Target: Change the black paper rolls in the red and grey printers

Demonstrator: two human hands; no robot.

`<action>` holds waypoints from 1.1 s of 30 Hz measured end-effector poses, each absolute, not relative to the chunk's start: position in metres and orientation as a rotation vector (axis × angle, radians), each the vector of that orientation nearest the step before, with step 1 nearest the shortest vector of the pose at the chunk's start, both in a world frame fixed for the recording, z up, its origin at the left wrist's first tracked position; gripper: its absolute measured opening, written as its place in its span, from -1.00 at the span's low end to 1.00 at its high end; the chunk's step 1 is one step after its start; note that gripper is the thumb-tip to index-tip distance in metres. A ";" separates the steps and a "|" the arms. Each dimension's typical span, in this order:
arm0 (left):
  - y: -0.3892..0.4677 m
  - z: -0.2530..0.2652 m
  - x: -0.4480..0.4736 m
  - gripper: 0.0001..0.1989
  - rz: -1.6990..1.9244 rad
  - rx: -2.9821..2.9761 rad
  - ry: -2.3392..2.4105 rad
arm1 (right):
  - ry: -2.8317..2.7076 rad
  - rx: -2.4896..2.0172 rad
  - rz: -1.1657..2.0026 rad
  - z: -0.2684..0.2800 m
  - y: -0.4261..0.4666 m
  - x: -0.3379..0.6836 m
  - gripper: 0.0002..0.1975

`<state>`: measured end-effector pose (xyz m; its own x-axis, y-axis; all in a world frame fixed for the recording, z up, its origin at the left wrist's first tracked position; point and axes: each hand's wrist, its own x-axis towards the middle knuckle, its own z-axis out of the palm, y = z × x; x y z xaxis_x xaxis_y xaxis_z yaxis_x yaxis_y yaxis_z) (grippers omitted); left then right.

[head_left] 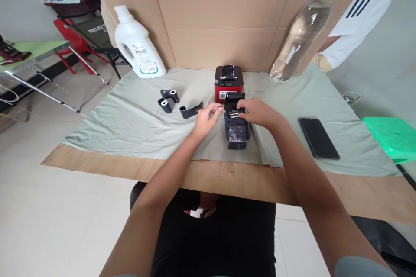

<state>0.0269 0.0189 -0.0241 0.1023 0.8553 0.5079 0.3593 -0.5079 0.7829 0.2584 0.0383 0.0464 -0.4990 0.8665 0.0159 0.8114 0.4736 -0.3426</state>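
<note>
A small dark receipt-printer-like device [248,131] stands near the table's front, its black lid [234,100] raised. A wide strip of black paper [237,132] runs over its front towards me. My right hand [260,111] is closed at the device's top, thumb and fingers at the lid and a shiny edge below it. Just left of the device, my left hand [207,120] is held with thumb and forefinger apart, nothing visible between them. Beside it lies a partly unrolled black paper roll [189,111]. Two more black rolls [166,105] [174,96] lie farther left.
Behind the device sits a red and black printer [228,84]. A white jug [138,49] and a water bottle [302,37] stand before a cardboard panel [224,8]. A phone [319,138] lies right on the grey cloth [130,117]. Someone's striped sleeve [367,4] shows behind.
</note>
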 end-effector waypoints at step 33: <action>0.013 -0.022 0.026 -0.65 0.893 2.443 0.778 | -2.389 -1.778 0.368 0.030 0.043 0.247 -0.82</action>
<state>0.0256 0.0127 -0.0219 0.6365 0.6286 0.4470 0.3564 -0.7536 0.5523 0.2473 0.0432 0.0304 -0.2918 0.9559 -0.0330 0.9214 0.2717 -0.2777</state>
